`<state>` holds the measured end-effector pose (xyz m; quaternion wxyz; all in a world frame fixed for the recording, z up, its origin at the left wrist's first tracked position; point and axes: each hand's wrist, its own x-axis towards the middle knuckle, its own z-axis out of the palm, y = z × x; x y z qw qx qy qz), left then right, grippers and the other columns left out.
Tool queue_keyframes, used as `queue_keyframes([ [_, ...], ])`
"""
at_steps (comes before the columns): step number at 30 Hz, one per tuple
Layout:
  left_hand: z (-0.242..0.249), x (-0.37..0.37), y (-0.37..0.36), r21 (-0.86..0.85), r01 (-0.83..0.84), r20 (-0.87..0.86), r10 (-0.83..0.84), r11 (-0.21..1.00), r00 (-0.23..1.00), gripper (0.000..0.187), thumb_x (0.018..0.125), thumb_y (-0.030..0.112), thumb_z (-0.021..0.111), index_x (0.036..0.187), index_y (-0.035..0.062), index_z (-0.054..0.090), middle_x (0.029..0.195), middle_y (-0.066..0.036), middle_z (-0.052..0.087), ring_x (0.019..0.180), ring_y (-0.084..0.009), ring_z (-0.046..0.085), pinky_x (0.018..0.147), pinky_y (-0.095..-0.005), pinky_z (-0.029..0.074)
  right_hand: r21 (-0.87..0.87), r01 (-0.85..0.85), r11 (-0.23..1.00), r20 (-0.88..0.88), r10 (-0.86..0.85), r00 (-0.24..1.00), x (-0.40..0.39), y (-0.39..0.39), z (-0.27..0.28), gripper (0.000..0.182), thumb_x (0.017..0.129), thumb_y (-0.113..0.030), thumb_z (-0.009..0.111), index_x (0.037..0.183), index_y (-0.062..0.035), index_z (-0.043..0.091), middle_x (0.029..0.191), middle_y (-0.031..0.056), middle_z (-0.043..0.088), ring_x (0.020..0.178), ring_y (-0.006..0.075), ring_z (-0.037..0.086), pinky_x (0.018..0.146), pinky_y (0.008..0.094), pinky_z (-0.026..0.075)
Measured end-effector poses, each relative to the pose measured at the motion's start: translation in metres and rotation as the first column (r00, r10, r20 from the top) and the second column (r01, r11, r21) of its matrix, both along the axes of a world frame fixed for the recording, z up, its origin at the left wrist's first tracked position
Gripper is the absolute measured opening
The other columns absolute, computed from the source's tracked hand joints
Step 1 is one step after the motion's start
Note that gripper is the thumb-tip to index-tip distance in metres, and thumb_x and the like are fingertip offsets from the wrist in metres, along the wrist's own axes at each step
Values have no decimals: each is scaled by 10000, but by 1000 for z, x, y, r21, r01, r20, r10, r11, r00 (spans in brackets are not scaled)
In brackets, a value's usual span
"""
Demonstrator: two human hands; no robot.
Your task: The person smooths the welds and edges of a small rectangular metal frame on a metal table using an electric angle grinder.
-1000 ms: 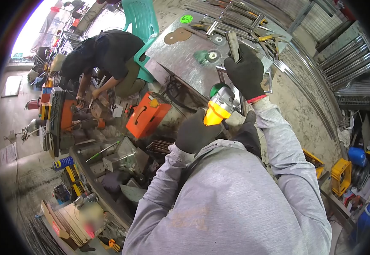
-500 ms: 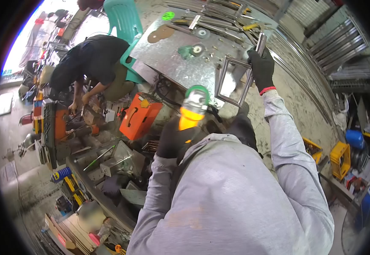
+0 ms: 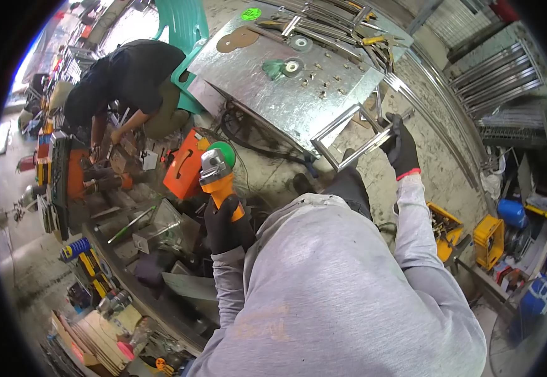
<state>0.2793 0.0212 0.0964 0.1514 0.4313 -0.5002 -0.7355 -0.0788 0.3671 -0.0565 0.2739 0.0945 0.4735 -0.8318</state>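
Observation:
In a black glove, my left hand [image 3: 224, 227] is wrapped around the body of an orange angle grinder [image 3: 217, 178], which has a grey head and a green disc [image 3: 222, 152]. The grinder is held up near the orange toolbox, apart from the metal frame. My right hand [image 3: 401, 146], gloved in black with a red cuff, grips one end of a shiny rectangular metal frame [image 3: 364, 149]. That frame is tilted at the near corner of the metal-topped table [image 3: 342, 112]. The fingers of both hands are partly hidden.
Small metal pieces, a spare disc [image 3: 293, 67] and metal bars [image 3: 323, 43] lie on the table. An orange toolbox [image 3: 184, 164] stands left of it. Another person [image 3: 129, 78] bends over at the left, by a green chair [image 3: 185, 28]. Yellow crates [image 3: 488, 240] sit at right.
The grinder has moved left and down, away from the frame and the table. My right hand has lowered and turned the frame, which now tilts flatter. The other person remains bent over.

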Motion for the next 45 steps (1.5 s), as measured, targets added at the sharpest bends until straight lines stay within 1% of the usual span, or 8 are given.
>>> queue_keyframes([
  [4, -7, 2, 4, 14, -6, -4, 6, 1000, 1000, 246, 991, 197, 705, 1170, 33, 662, 928, -31, 676, 731, -131, 664, 664, -293, 549, -135, -31, 990, 25, 34, 999, 9, 10, 12, 513, 1116, -404, 647, 1502, -70, 591, 1313, 140, 741, 1138, 272, 743, 899, 425, 659],
  [10, -11, 1, 10, 113, -14, -18, 16, 993, 1000, 228, 995, 165, 711, 1177, 36, 665, 911, -49, 688, 718, -141, 675, 656, -295, 560, -399, -98, 912, -74, 74, 994, 0, -9, 35, 469, 1111, -168, 628, 1554, -55, 521, 1403, 181, 715, 1269, 309, 722, 1070, 515, 632],
  [18, -18, 10, 11, 88, -77, -8, 78, 993, 997, 243, 997, 159, 724, 1192, 31, 656, 909, -74, 696, 704, -166, 693, 650, -317, 592, -588, -98, 803, -39, 92, 995, -8, -27, 33, 400, 1091, -120, 610, 1479, -29, 576, 1360, 230, 725, 1328, 371, 678, 1132, 580, 579],
  [21, -17, 11, 13, 91, -63, -37, 67, 994, 997, 335, 983, 267, 783, 1209, 57, 654, 915, -40, 679, 712, -145, 689, 639, -288, 577, -491, 2, 871, 59, 31, 998, -8, -23, 26, 289, 1055, -101, 603, 1300, -98, 757, 1303, 183, 769, 1236, 399, 709, 674, 292, 597],
  [22, -14, 12, 14, 75, -69, -29, 71, 995, 997, 327, 986, 263, 777, 1208, 57, 653, 913, -34, 674, 712, -138, 682, 641, -284, 572, -491, 1, 871, 59, 32, 998, -10, -22, 22, 289, 1055, -101, 603, 1300, -98, 757, 1303, 183, 769, 1236, 399, 709, 674, 292, 597],
  [26, -15, 11, 18, 61, -80, -45, 83, 995, 996, 302, 993, 247, 756, 1205, 56, 655, 905, -18, 658, 712, -121, 661, 647, -271, 555, -583, 29, 812, 118, 50, 992, -10, -20, 14, 289, 964, -98, 643, 1226, -86, 763, 1226, 154, 790, 1060, 338, 731, 763, 409, 635],
  [28, -11, 10, 19, 66, -63, -55, 67, 996, 996, 298, 995, 245, 752, 1204, 56, 654, 903, -16, 654, 713, -119, 658, 650, -268, 551, -552, 97, 828, 137, -24, 990, -1, -28, 30, 291, 911, -64, 643, 1195, -72, 709, 1142, 168, 774, 1001, 368, 748, 974, 575, 615],
  [45, -9, 6, 19, 111, -46, -57, 52, 993, 997, 232, 1013, 154, 707, 1210, 40, 660, 907, -36, 681, 706, -128, 663, 644, -282, 560, -578, 3, 816, 9, 2, 1000, 18, -23, 43, 286, 901, -50, 637, 1180, -78, 696, 1151, 158, 749, 1085, 379, 700, 949, 579, 597],
])
